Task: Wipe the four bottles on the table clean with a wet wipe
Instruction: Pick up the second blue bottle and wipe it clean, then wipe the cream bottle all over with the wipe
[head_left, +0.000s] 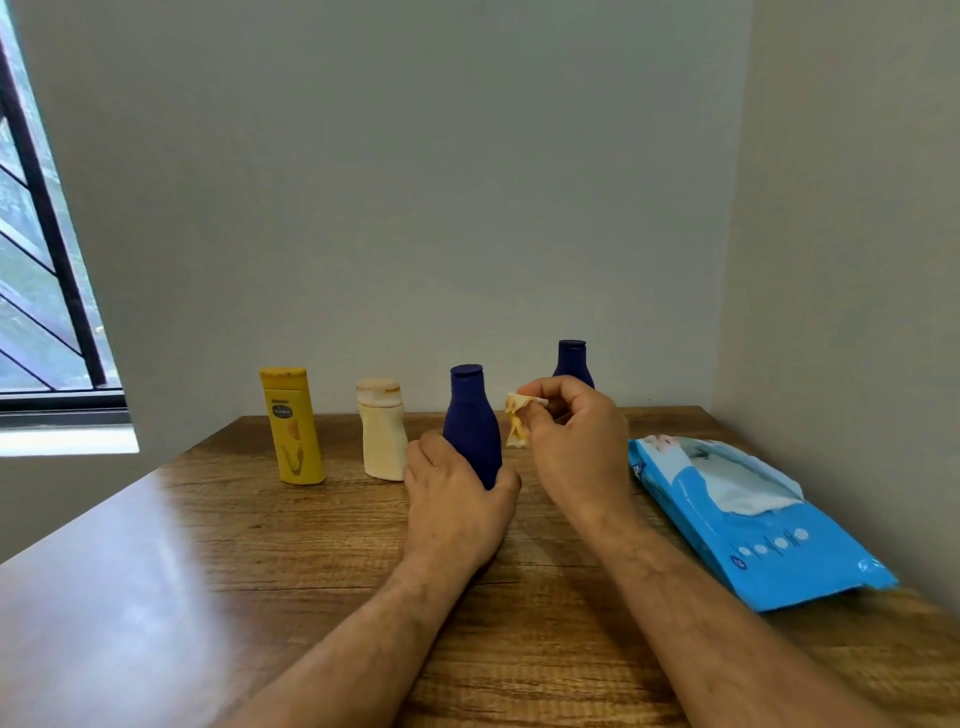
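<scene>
The left hand (457, 499) grips the near dark-blue bottle (471, 423) low, upright on the table (311, 545); smooth plastic, probably light. Right-hand fingers (540, 410) pinch the soft, crumpled wet wipe (518, 418) beside it.

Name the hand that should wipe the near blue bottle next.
Right. The right hand already pinches the wet wipe beside the near blue bottle; the left hand grips its base.
</scene>
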